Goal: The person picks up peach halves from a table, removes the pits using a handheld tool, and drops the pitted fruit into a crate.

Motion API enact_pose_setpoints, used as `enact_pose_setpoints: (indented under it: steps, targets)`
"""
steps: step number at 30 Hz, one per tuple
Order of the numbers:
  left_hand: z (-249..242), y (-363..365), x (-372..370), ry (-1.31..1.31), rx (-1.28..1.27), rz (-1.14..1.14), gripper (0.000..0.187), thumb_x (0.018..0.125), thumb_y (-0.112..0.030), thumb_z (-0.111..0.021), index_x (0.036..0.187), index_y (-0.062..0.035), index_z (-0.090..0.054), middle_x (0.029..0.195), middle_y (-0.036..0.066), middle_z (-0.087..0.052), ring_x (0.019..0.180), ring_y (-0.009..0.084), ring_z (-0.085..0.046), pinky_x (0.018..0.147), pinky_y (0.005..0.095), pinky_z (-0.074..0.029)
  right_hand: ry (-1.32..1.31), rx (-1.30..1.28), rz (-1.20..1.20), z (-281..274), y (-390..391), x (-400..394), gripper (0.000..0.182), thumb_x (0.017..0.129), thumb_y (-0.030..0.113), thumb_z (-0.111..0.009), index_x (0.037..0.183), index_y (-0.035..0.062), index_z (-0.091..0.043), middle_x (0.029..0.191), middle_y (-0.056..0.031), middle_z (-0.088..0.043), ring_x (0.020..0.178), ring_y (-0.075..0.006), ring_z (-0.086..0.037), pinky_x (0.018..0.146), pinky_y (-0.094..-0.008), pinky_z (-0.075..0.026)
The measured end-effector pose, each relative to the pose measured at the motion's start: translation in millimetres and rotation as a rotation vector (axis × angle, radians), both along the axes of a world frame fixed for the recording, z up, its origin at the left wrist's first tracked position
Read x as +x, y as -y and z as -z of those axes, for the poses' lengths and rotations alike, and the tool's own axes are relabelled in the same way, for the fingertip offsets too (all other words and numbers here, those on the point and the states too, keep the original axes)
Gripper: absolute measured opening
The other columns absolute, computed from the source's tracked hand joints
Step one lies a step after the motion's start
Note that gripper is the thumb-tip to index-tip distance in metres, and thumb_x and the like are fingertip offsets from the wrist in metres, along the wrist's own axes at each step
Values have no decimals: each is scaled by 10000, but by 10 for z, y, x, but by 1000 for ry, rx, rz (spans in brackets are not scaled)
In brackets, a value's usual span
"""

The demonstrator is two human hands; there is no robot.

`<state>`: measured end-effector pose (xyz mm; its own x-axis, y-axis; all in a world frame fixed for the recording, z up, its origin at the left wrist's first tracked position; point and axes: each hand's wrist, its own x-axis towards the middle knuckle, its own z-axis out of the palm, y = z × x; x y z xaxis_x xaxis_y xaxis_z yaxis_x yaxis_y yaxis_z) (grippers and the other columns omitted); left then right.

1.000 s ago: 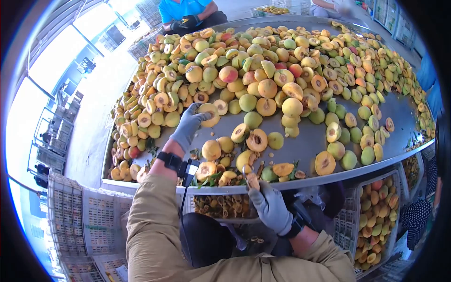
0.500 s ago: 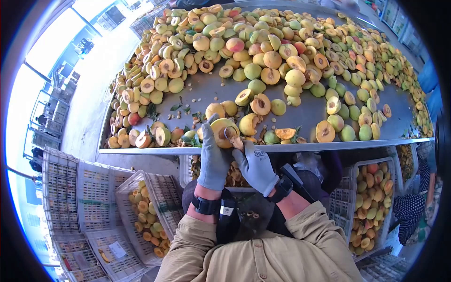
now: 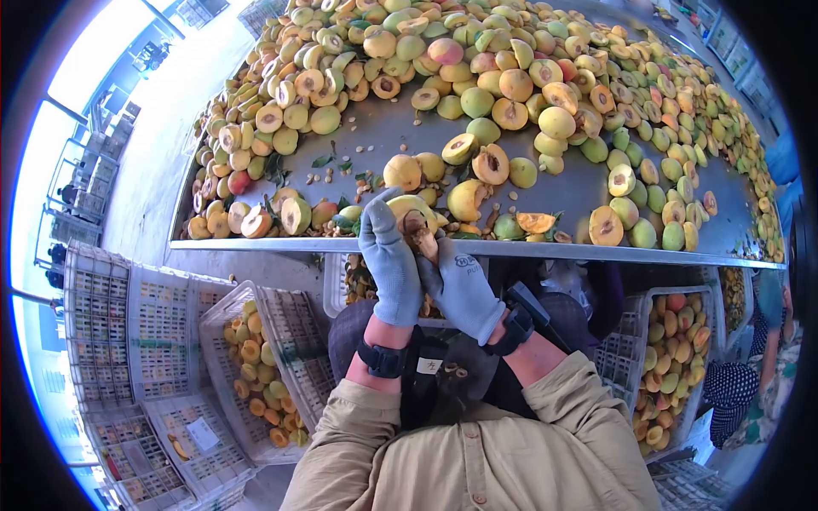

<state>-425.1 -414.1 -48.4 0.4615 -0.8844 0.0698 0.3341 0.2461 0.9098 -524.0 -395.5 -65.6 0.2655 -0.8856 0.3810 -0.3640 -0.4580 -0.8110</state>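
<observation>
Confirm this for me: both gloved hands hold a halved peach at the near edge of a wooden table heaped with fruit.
One thing is wrong: the table is shiny metal, not wood, as the head view shows. The rest stands: the left hand and right hand, both in grey gloves, hold a halved peach at its near edge, with fruit heaped across it.

Head-worn view — steeply downward, close
</observation>
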Motion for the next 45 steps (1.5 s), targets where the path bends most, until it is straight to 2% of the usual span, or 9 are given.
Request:
enact_pose_setpoints:
  steps: [6, 12, 22, 27, 33, 39, 40, 42, 45]
  targets:
    - [17, -13, 103, 184, -51, -9, 442, 919, -431, -498, 1015, -14, -610, 902, 14, -602, 809, 73, -533, 733, 218, -452, 276, 101, -225, -46, -18, -7, 259, 913, 234, -509, 959, -20, -489, 689, -142, -575, 606, -318, -594, 531, -374, -455]
    - [-59, -65, 250, 215, -61, 182, 422, 908, -422, -529, 999, -21, -624, 877, 7, -614, 762, 62, -532, 683, 212, -446, 581, 1152, -683, -374, 6, -285, 327, 933, 362, -486, 890, 38, -484, 592, 12, -455, 395, -59, -412, 345, -218, -333]
    - [-96, -142, 534, 464, -8, 388, 489, 897, -494, -495, 1015, -29, -590, 863, 43, -621, 722, 107, -588, 660, 238, -485, 781, 1501, -821, -367, -87, -229, 389, 916, 446, -487, 898, 59, -506, 551, 42, -378, 349, -49, -331, 318, -205, -283]
    - [-90, -223, 396, 44, 55, 218, 545, 893, -542, -453, 1070, -38, -559, 848, 27, -617, 710, 115, -584, 615, 229, -476, 1187, 1597, -945, -254, -169, 25, 373, 919, 425, -490, 934, 57, -544, 551, 45, -401, 349, -37, -341, 306, -186, -277]
    - [-23, -222, 788, -455, 56, -115, 594, 856, -598, -455, 1087, -53, -504, 983, 94, -586, 866, 206, -591, 740, 297, -516, 864, 1433, -817, -319, -176, -4, 417, 903, 472, -492, 920, 57, -526, 550, 36, -400, 351, -41, -349, 320, -186, -294]
    - [-274, -1103, 2208, -15, 25, -425, 464, 924, -476, -451, 1096, -49, -508, 1033, 87, -556, 946, 190, -560, 883, 322, -465, 240, 975, -509, -77, -219, 6, 311, 903, 383, -534, 853, 77, -513, 631, 22, -468, 443, -61, -467, 390, -205, -392]
    - [-67, -1325, 2604, 216, -13, -579, 476, 928, -421, -476, 1175, -14, -478, 1110, 96, -534, 1011, 189, -538, 902, 326, -454, -205, 413, -448, 261, -157, 23, 238, 895, 316, -521, 928, 83, -554, 669, -32, -547, 517, -152, -570, 459, -288, -462]
    - [-45, -1737, 2994, 643, 232, -730, 518, 923, -340, -514, 1265, 33, -405, 1182, 101, -500, 1057, 189, -516, 919, 330, -442, -864, 155, -442, 723, -148, -33, 288, 884, 265, -469, 1013, 36, -589, 844, -159, -651, 797, -336, -631, 703, -444, -498]
    - [-63, -1915, 3241, 444, 184, -584, 486, 907, -242, -541, 1278, 44, -409, 1151, 94, -522, 1008, 180, -529, 874, 309, -453, -893, 173, -380, 836, -115, -7, 300, 882, 269, -443, 1095, 120, -592, 888, -159, -648, 837, -324, -635, 706, -443, -501]
